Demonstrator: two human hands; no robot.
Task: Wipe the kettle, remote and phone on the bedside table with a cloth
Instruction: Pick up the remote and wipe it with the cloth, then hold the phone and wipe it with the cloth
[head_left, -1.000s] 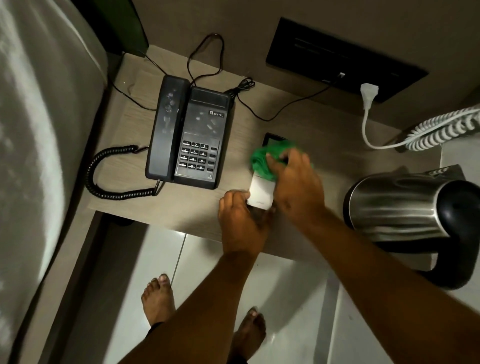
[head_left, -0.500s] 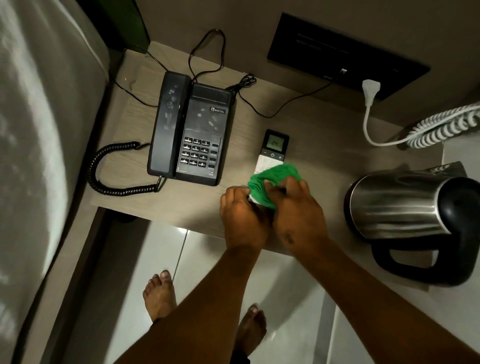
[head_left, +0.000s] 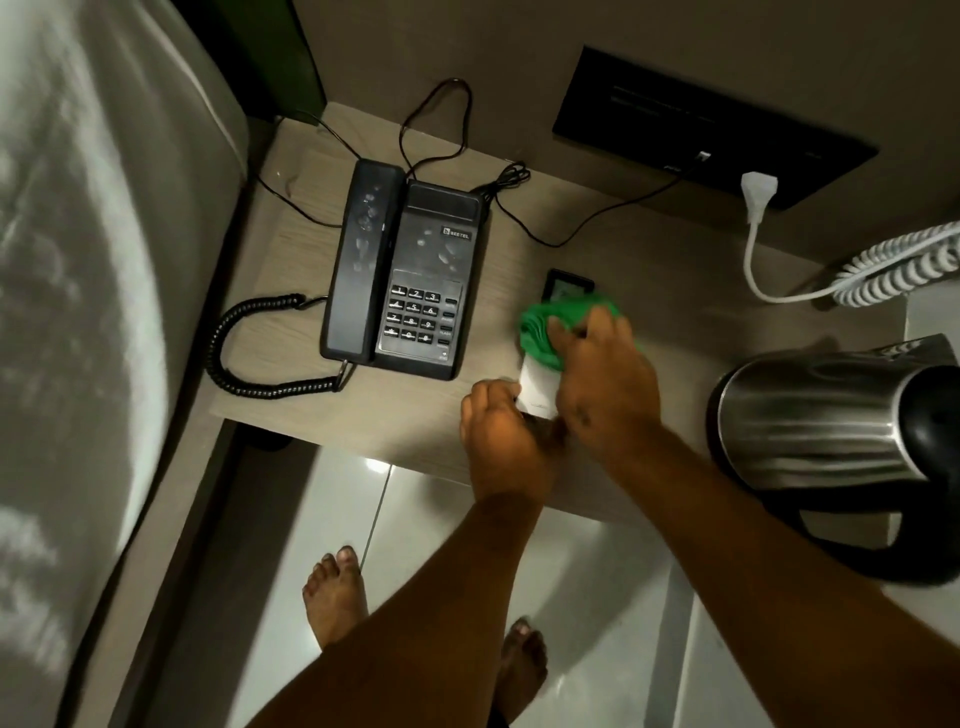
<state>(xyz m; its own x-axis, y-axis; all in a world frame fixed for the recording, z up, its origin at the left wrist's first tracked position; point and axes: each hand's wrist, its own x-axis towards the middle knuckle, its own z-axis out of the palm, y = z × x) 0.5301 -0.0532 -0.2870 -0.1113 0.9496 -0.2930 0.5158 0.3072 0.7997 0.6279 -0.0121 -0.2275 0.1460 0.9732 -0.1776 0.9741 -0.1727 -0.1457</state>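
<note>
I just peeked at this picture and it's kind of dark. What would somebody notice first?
The bright green cloth pops out first, bunched under the right hand on top of a white remote in the middle of the bedside table. The left hand steadies the remote's near end. Next come the black phone to the left and the shiny steel kettle on the right.

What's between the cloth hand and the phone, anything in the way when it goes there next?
Nothing visible. The right hand with the cloth is on the remote; only bare table lies between it and the phone. The left hand sits nearer the table's front edge.
</note>
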